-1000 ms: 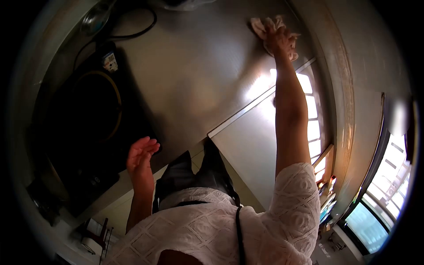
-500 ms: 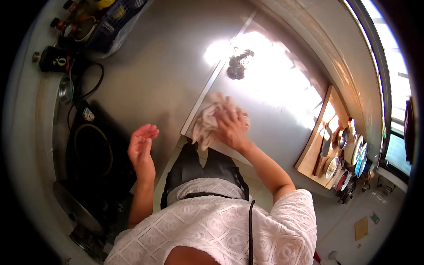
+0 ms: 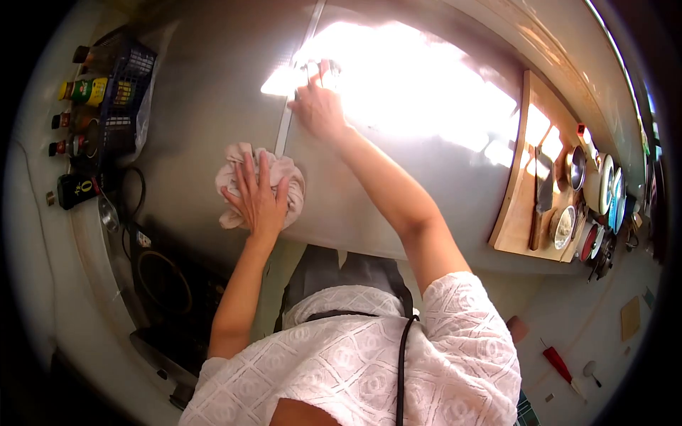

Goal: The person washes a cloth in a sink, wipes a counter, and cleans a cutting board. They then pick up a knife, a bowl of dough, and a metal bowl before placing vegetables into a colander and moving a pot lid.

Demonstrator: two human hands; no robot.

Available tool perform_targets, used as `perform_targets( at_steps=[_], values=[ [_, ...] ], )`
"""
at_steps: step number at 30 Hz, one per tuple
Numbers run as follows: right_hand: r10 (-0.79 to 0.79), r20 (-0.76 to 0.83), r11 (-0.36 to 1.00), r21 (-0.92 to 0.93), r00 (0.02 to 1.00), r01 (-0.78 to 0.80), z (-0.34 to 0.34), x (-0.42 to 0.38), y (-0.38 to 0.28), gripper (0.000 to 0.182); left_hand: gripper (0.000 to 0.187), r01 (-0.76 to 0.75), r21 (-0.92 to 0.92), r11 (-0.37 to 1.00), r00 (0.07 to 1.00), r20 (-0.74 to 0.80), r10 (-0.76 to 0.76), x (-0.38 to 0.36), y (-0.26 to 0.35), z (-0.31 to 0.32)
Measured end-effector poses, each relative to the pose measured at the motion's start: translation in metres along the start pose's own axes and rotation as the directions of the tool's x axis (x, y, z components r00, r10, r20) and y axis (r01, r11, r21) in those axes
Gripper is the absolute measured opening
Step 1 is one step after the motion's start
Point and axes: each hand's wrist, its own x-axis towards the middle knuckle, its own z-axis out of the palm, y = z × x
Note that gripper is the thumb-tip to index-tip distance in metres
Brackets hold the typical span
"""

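A crumpled beige cloth (image 3: 293, 174) lies bunched on the metal counter (image 3: 213, 78), left of the metal seam strip. My left hand (image 3: 261, 195) presses flat on top of it with fingers spread. Farther forward, my right hand (image 3: 321, 110) is at the edge of a bright sunlit patch, fingers bent around a dark grey steel wool pad (image 3: 310, 71). Glare washes out the fingertips and most of the pad.
A wooden cutting board (image 3: 522, 192) on the right holds a cleaver (image 3: 543, 181) and bowls. At left stand a basket (image 3: 128, 92), several bottles (image 3: 89, 92) and a black induction cooktop (image 3: 165, 280).
The cloth has moved left and is now under my left hand instead of my right. My right hand has let go of it and reached forward to the steel wool pad. The view has shifted.
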Motion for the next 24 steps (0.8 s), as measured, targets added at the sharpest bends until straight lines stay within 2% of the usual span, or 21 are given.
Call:
perform_targets(
  at_steps=[2, 3, 4, 6, 8, 9, 10, 11, 12, 14, 15, 17, 18, 19, 20, 21, 22, 23, 24],
  values=[
    [-0.199, -0.204, 0.979, -0.095, 0.959, 0.183, 0.017, 0.018, 0.039, 0.029, 0.048, -0.021, 0.129, 0.991, 0.998, -0.058, 0.029, 0.009, 0.0, 0.007],
    [-0.207, -0.191, 0.977, -0.084, 0.96, 0.194, 0.027, 0.025, 0.071, 0.029, 0.044, -0.035, 0.114, 0.993, 0.995, -0.084, 0.045, 0.012, -0.005, 0.009],
    [-0.098, -0.328, 0.995, 0.002, 0.939, 0.104, 0.037, 0.03, 0.114, 0.028, 0.044, -0.013, 0.114, 0.993, 0.997, -0.078, 0.022, 0.015, -0.011, 0.01],
    [0.147, -0.551, 0.979, 0.197, 0.821, -0.043, 0.049, 0.035, 0.168, 0.027, 0.04, -0.085, 0.113, 0.99, 0.983, -0.15, 0.102, 0.024, -0.03, 0.012],
    [0.134, -0.507, 0.989, 0.019, 0.852, -0.144, 0.022, 0.0, 0.161, 0.026, 0.035, -0.047, 0.142, 0.989, 0.973, -0.215, 0.077, 0.038, -0.043, 0.011],
    [-0.084, -0.22, 0.894, -0.448, 0.972, -0.025, -0.003, -0.032, 0.141, 0.026, 0.035, -0.033, 0.118, 0.992, 0.975, -0.213, 0.058, 0.045, -0.046, 0.012],
    [-0.151, 0.143, 0.602, -0.772, 0.978, 0.205, -0.031, -0.064, 0.11, 0.026, 0.033, 0.026, 0.134, 0.991, 0.972, -0.235, 0.007, 0.056, -0.048, 0.014],
    [-0.054, 0.058, 0.998, -0.007, 0.997, 0.055, -0.069, -0.082, 0.07, 0.027, 0.03, 0.082, 0.153, 0.985, 0.966, -0.254, -0.041, 0.058, -0.049, 0.015],
    [-0.2, -0.132, 0.979, 0.016, 0.971, 0.203, -0.052, -0.121, 0.055, 0.028, 0.03, 0.081, 0.136, 0.987, 0.962, -0.268, -0.042, 0.062, -0.047, 0.017],
    [-0.289, 0.015, 0.953, 0.094, 0.957, 0.286, -0.061, -0.167, 0.033, 0.029, 0.026, 0.161, 0.064, 0.985, 0.943, -0.303, -0.135, 0.066, -0.041, 0.02],
    [-0.289, 0.012, 0.955, 0.08, 0.957, 0.287, -0.061, -0.158, 0.044, 0.029, 0.026, 0.157, 0.052, 0.986, 0.942, -0.309, -0.133, 0.068, -0.041, 0.022],
    [-0.296, -0.109, 0.954, 0.014, 0.949, 0.299, -0.062, -0.118, 0.076, 0.025, 0.026, 0.126, 0.066, 0.99, 0.937, -0.336, -0.097, 0.065, -0.043, 0.021],
    [-0.117, -0.033, 0.992, 0.04, 0.993, 0.118, -0.067, -0.086, 0.088, 0.021, 0.026, 0.129, 0.064, 0.99, 0.936, -0.338, -0.1, 0.064, -0.042, 0.02],
    [0.351, 0.433, 0.932, -0.073, 0.83, -0.356, -0.058, -0.054, 0.103, 0.019, 0.026, 0.129, 0.052, 0.99, 0.933, -0.346, -0.104, 0.065, -0.041, 0.018],
    [0.153, 0.696, 0.866, 0.247, 0.701, -0.435, -0.049, -0.041, 0.146, 0.019, 0.026, 0.132, 0.041, 0.99, 0.93, -0.351, -0.109, 0.064, -0.042, 0.016],
    [0.133, 0.321, 0.963, 0.183, 0.938, -0.199, -0.049, -0.052, 0.123, 0.019, 0.026, 0.138, 0.041, 0.99, 0.929, -0.351, -0.115, 0.063, -0.044, 0.016],
    [0.003, -0.1, 1.0, 0.007, 0.995, -0.002, -0.05, -0.076, 0.093, 0.019, 0.026, 0.133, 0.047, 0.99, 0.924, -0.367, -0.107, 0.062, -0.044, 0.018],
    [-0.095, -0.172, 0.995, -0.029, 0.981, 0.092, -0.056, -0.103, 0.072, 0.019, 0.026, 0.131, 0.047, 0.99, 0.915, -0.389, -0.103, 0.065, -0.042, 0.021],
    [-0.165, -0.179, 0.986, -0.048, 0.97, 0.159, -0.052, -0.131, 0.06, 0.023, 0.026, 0.138, 0.033, 0.99, 0.911, -0.396, -0.114, 0.069, -0.041, 0.022]
  ],
)
